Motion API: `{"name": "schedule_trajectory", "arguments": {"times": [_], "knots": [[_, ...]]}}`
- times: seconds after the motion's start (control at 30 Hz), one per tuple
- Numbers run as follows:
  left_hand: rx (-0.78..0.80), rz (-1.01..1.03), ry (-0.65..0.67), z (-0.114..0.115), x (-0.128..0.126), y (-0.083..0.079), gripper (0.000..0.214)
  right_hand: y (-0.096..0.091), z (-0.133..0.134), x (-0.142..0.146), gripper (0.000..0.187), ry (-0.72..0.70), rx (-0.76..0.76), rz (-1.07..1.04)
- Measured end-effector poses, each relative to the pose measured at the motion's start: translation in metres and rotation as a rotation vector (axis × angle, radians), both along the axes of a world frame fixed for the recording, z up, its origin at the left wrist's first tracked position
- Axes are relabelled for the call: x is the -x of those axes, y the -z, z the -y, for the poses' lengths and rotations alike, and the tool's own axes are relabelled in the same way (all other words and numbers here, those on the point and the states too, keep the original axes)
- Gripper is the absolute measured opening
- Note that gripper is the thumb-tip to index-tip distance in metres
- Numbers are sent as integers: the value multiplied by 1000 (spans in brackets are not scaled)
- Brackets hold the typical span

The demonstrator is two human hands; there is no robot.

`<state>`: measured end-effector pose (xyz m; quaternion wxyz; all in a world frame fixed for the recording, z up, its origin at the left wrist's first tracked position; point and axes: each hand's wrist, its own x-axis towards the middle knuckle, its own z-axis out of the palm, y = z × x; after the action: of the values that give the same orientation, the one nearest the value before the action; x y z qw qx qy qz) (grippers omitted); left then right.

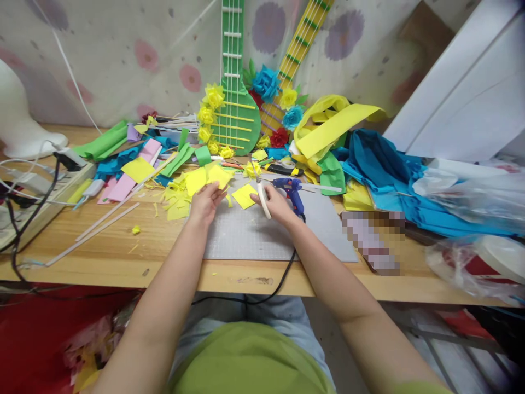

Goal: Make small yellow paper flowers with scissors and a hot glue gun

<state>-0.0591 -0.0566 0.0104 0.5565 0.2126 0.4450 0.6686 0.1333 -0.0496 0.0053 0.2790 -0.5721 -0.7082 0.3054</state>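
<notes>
My left hand (pixel 206 201) rests at the far left edge of a grey cutting mat (pixel 262 235), fingers curled onto a yellow paper piece (pixel 219 176). My right hand (pixel 276 205) is closed around a white roll of tape (pixel 263 200), held upright over the mat. A yellow paper square (pixel 244 196) lies between the two hands. Just beyond my right hand lies a blue glue gun (pixel 292 190), its black cord running off the table's front edge.
Heaps of yellow, green, pink and blue paper scraps cover the wooden table (pixel 123 257). Two paper guitars (pixel 237 98) with paper flowers lean on the back wall. White sticks (pixel 98 227) lie at left beside a power strip (pixel 45 191). Blue fabric and plastic bags sit at right.
</notes>
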Motion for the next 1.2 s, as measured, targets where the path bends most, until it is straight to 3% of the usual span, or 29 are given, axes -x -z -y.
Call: {"name": "schedule_trajectory", "arguments": {"times": [0.1, 0.23, 0.73, 1.2], "knots": [[20, 115, -112, -5, 2, 1, 8, -5, 5, 0, 42, -166, 46, 161], [33, 150, -88, -4, 0, 1, 6, -12, 13, 7, 50, -283, 52, 283], [6, 132, 11, 0, -13, 5, 12, -25, 15, 15, 49, -376, 182, 113], [-14, 109, 19, -1, -12, 7, 14, -18, 10, 11, 49, -383, 181, 67]]}}
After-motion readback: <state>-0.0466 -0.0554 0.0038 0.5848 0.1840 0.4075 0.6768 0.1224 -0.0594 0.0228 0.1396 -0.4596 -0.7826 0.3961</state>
